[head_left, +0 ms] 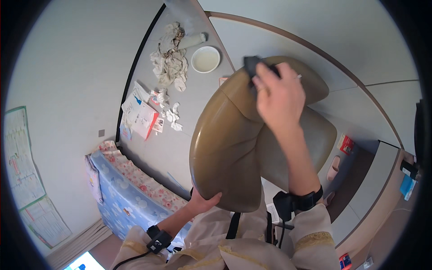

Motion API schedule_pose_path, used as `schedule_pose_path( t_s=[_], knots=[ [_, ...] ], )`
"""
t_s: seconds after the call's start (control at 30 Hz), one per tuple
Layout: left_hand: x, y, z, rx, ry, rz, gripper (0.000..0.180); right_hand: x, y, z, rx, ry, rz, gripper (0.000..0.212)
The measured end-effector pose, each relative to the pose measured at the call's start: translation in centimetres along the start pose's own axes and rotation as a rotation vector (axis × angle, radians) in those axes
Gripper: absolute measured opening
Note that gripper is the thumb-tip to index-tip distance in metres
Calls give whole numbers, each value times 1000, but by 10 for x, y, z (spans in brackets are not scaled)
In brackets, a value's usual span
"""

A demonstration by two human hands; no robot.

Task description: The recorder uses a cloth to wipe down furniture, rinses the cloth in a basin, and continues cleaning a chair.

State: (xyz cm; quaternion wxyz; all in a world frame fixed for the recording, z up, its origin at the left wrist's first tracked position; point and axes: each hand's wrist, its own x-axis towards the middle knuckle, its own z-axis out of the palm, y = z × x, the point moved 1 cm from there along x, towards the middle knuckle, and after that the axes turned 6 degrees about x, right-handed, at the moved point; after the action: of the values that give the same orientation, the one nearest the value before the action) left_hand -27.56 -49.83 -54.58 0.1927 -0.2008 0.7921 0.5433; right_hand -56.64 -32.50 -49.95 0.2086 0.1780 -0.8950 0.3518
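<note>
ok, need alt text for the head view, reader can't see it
A person's right hand holds a blurred dark object at the far part of a brown padded chair, while the left hand grips its near left edge. Beyond, crumpled cloths and a round white bowl lie on the grey floor.

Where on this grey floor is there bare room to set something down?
The grey floor is bare between the crumpled tissues and brown chair, and between the papers and floral bedding. It's crowded toward the black skirting, where papers and wrinkled cloths lie, near the white bowl.
</note>
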Motion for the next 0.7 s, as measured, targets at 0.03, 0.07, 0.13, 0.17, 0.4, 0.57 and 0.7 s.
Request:
schedule_pose_path(
  t_s=[0.03, 0.07, 0.13, 0.17, 0.4, 0.57, 0.7],
  knots=[
    [0, 0, 1, 33, 65, 46, 47, 4, 8, 0, -7, 34, 95, 18],
    [0, -1, 1, 27, 58, 50, 47, 4, 8, 0, -17, 35, 94, 18],
    [0, -5, 1, 42, -8, 2, 47, 5, 6, 1, 117, 35, 279, 18],
    [0, 1, 0, 37, -22, 11, 47, 0, -4, -2, 127, 21, 256, 19],
    [5, 30, 1, -37, 38, 77, 50, -73, -105, -11, 291, -286, -79, 23],
    [-1, 17, -2, 20, 12, -66, 47, -40, -57, -11, 267, -132, -210, 20],
    [-3, 28, -4, 114, -34, -190, 45, -11, -14, -2, 229, -57, -58, 20]
  ],
)
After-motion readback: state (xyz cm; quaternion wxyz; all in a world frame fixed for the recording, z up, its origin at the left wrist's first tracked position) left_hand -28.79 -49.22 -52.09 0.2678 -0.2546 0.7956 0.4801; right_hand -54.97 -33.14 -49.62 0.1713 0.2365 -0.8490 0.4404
